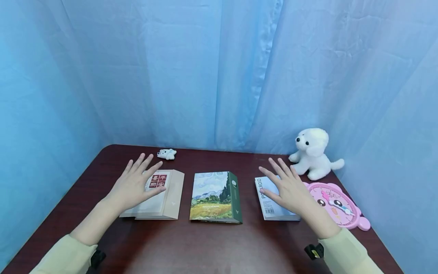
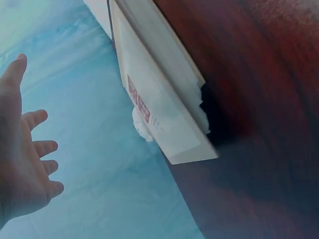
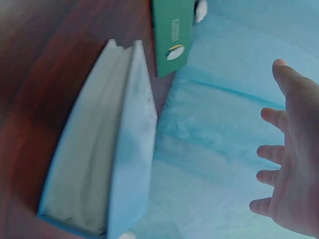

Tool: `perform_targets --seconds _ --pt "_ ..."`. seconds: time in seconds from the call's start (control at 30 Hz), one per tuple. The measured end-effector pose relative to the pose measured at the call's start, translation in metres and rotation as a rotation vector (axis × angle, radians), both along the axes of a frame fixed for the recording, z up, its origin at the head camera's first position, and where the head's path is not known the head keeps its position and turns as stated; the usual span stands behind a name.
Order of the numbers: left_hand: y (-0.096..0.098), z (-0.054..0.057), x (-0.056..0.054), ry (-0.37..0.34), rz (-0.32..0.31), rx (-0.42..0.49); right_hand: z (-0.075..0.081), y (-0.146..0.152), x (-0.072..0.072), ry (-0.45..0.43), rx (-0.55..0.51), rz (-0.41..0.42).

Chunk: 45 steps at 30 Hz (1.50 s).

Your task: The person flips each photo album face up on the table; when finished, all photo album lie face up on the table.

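My left hand point(image 1: 134, 187) hovers with spread fingers above a cream album point(image 1: 175, 196) that has red square characters on its cover. In the left wrist view the hand point(image 2: 25, 154) is apart from the album point(image 2: 164, 119), whose page edges show. My right hand point(image 1: 287, 188) is held, fingers spread, over a pale blue album point(image 1: 273, 209) lettered POLAROID, partly hidden by it. The right wrist view shows this album point(image 3: 132, 149) well apart from the fingers. Between the hands lies a photo album point(image 1: 212, 198) with a painted landscape cover and green spine. Neither hand holds anything.
A white plush dog point(image 1: 313, 152) sits at the back right of the dark red table point(image 1: 219, 247). In front of it lies a pink toy clock point(image 1: 337, 205), near the right edge. A small white plush point(image 1: 167, 153) is at the back left. Blue curtains point(image 1: 184, 76) surround the table.
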<state>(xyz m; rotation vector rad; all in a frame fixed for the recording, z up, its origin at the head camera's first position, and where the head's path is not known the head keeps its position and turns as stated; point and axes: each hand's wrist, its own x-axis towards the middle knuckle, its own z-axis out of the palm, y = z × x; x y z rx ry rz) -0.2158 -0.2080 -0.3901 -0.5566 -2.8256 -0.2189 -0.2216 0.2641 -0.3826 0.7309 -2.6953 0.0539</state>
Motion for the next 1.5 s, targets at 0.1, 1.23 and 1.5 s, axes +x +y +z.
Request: perform_targets --seconds 0.1,1.23,1.5 --pt "-0.001 0.004 -0.002 0.008 -0.006 0.002 0.008 -0.008 -0.002 -0.014 0.009 0.007" --pt "-0.022 0.003 -0.048 -0.067 -0.041 0.008 0.033 -0.150 0.002 -0.127 0.105 0.314" --pt "-0.022 -0.008 -0.065 -0.108 -0.019 0.016 0.001 -0.180 0.004 -0.163 0.115 0.375"
